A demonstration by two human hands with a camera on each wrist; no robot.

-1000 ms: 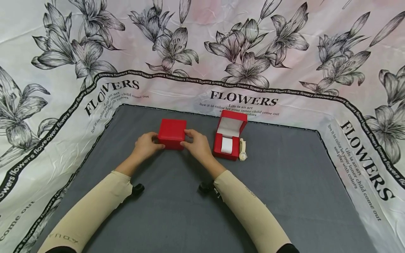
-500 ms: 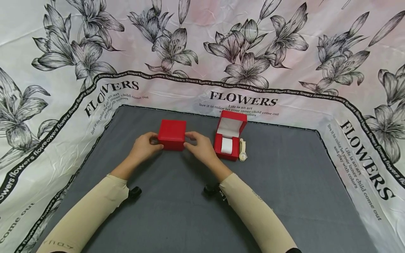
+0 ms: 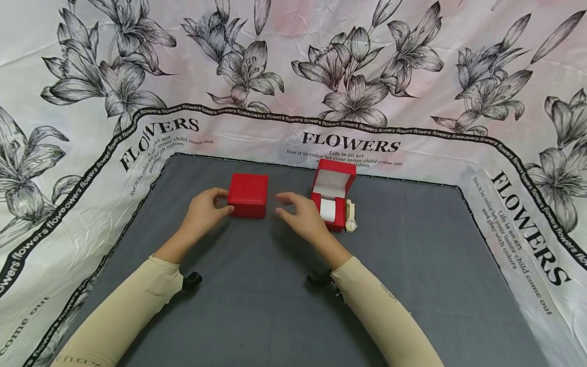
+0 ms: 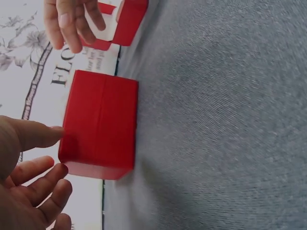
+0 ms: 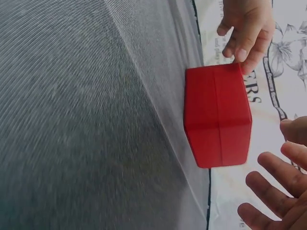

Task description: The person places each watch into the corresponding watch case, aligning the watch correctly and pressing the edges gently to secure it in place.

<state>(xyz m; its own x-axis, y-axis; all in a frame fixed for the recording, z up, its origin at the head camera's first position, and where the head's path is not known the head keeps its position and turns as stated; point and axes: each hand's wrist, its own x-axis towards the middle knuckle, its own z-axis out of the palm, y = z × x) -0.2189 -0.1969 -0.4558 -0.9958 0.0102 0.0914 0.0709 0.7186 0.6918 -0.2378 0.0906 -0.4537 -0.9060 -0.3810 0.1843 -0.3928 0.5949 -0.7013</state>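
Observation:
A closed red box [image 3: 247, 196] stands on the grey cloth, its lid down. My left hand [image 3: 204, 211] is at the box's left side, thumb tip right at its edge and fingers loosely spread, as the left wrist view shows. To the right of the box, a small gap away, my right hand [image 3: 302, 216] hovers with relaxed, parted fingers [image 5: 271, 191] and holds nothing. Just beyond that hand sits a second red box [image 3: 338, 214], its lid raised, with a white cushion [image 3: 327, 210] inside. A wristwatch [image 3: 350, 216] with a pale strap lies along that box's right side.
The grey cloth [image 3: 403, 275] covers the work surface and ends at a dark hem toward the back. Beyond it rises white fabric [image 3: 257, 135] printed with flowers and lettering. A dark wrist device [image 3: 191, 281] shows beneath my left sleeve.
My right hand has let go of the closed box and drawn back to the right. My left fingers have loosened and eased slightly left. The box stays in place.

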